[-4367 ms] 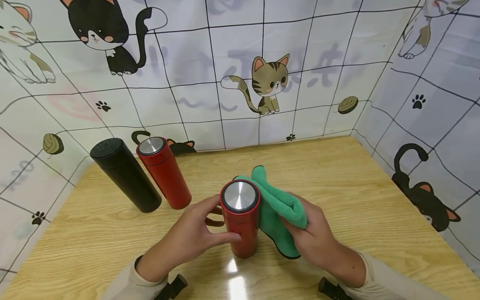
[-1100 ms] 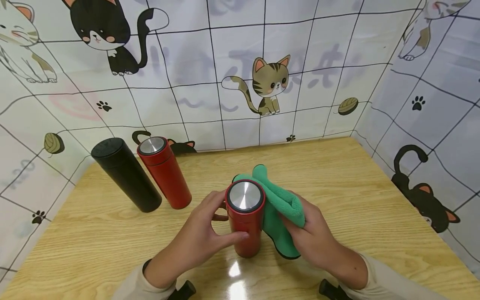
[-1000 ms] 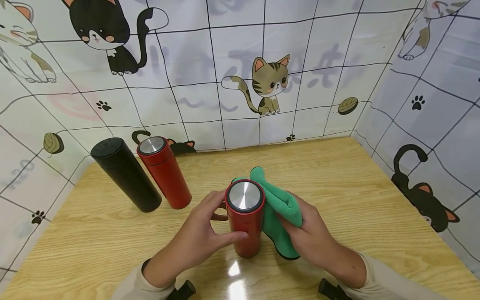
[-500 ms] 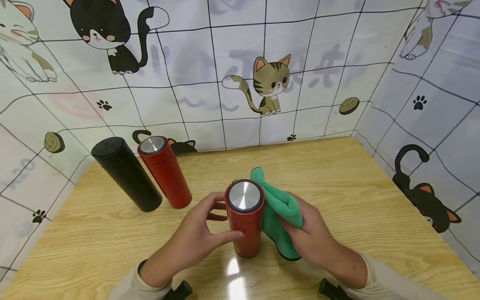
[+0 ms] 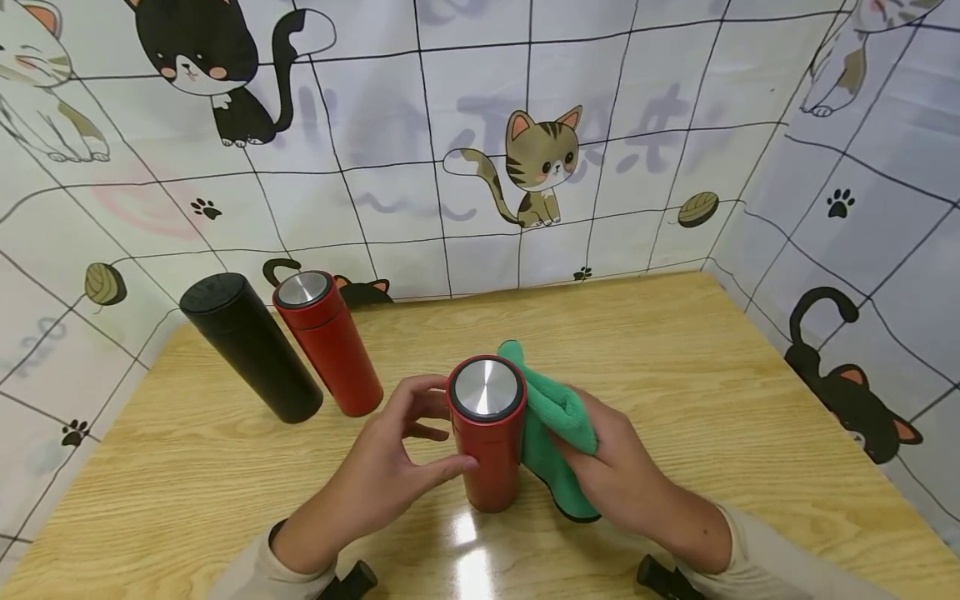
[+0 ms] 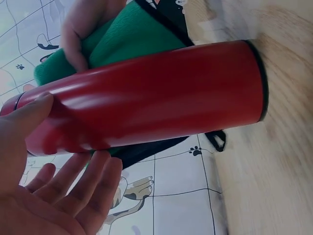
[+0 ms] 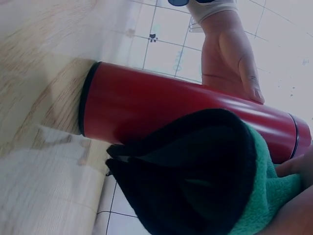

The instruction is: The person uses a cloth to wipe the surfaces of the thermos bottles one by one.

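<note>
A red thermos bottle [image 5: 491, 467] with a shiny steel lid stands upright near the front middle of the table. My left hand [image 5: 393, 471] is at its left side, thumb tip on the front and curved fingers at the back edge; in the left wrist view the thumb [image 6: 32, 115] lies along the red wall. On the other side, my right hand [image 5: 618, 462] grips a folded green cloth [image 5: 558, 408] with dark edging, pressed against the bottle. The right wrist view shows the cloth's dark underside [image 7: 190, 181] in front of the bottle.
At the left rear stand a black bottle [image 5: 255, 350] and a second red bottle [image 5: 330, 350] with a steel lid, side by side. A cat-patterned sheet [image 5: 375, 125] encloses the wooden table [image 5: 637, 333] at the back and both sides.
Over the last half second my left hand slid slightly left, its thumb drawing back along the bottle. The cloth's upper end dropped a little. The bottle stays nearly in place.
</note>
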Tool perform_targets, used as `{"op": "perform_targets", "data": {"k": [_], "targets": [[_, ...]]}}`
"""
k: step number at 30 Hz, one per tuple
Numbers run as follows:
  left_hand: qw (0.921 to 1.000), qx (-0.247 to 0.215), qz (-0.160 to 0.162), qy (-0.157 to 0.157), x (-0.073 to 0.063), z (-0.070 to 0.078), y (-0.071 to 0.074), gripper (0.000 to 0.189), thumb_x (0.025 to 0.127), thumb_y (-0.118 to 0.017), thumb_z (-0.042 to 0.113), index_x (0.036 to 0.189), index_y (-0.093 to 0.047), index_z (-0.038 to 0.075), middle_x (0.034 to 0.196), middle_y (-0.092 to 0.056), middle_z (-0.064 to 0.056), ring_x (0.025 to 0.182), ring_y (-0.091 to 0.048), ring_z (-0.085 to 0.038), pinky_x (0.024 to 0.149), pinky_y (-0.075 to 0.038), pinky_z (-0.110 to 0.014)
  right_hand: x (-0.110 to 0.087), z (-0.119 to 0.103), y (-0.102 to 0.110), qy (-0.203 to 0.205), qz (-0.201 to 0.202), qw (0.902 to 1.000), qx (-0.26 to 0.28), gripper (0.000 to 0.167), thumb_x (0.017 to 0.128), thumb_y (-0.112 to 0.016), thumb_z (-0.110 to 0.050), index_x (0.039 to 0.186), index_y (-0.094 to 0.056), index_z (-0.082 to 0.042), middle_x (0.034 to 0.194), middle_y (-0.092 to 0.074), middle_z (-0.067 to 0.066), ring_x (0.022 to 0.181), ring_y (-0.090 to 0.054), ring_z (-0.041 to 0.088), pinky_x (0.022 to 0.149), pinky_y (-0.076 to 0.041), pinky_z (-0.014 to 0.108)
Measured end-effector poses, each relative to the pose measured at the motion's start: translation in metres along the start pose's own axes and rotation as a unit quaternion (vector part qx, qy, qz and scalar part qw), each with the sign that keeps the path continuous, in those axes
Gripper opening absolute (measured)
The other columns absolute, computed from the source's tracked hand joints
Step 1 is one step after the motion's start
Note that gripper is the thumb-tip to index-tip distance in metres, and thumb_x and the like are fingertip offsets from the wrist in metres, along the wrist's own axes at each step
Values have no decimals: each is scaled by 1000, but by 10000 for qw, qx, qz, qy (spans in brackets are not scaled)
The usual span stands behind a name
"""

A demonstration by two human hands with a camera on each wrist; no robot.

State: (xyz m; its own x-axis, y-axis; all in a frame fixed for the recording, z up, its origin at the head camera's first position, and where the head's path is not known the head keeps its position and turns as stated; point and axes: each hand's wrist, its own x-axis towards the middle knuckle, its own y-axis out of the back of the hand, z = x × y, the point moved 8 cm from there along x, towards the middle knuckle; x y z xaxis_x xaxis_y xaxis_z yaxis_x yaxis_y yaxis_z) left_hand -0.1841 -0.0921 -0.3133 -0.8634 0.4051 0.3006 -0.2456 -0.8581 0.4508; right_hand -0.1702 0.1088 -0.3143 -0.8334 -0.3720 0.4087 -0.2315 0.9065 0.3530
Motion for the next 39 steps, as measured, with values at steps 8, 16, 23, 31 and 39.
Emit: {"op": "perform_targets", "data": {"k": [8,16,23,31,39], "targets": [[9995,130,-26,-283,-1,5,-8,73,81,-84,22,141,-43,22,135,-58,9,120,-61,-14,91,-58,-32,-1,-2,2,-14,185,9994,-278,52,102,-50,0,149,-46,-20,141,-58,0,130,-55,10,105,-49,24],[9984,399,322,-250,2,7,-12,83,73,-90,33,142,-45,23,131,-58,12,113,-61,-12,86,-60,-30,-1,0,-1,-70,106,9984,-546,52,102,-52,-4,149,-46,-24,140,-58,-4,130,-55,11,106,-47,23],[9972,489,66,-557,4,11,-15,79,78,-87,26,145,-46,28,132,-59,11,119,-59,-10,89,-59,-31,-2,-1,2,-84,103,9997,-217,55,101,-49,2,151,-43,-20,145,-55,0,135,-52,10,107,-47,25],[9986,394,-139,-336,5,11,-25,93,75,-88,41,151,-33,31,139,-54,14,129,-54,-9,102,-53,-35,-2,-2,-4,25,-9,9991,-433,59,100,-52,0,153,-41,-23,148,-53,-2,135,-52,11,109,-44,23],[9988,320,284,-241,6,5,-35,100,70,-92,34,149,-31,26,135,-57,12,127,-56,-7,106,-50,-37,-2,0,-7,-36,-27,9967,-806,64,97,-59,-1,153,-41,-27,146,-55,-7,132,-55,11,106,-49,26]]}}
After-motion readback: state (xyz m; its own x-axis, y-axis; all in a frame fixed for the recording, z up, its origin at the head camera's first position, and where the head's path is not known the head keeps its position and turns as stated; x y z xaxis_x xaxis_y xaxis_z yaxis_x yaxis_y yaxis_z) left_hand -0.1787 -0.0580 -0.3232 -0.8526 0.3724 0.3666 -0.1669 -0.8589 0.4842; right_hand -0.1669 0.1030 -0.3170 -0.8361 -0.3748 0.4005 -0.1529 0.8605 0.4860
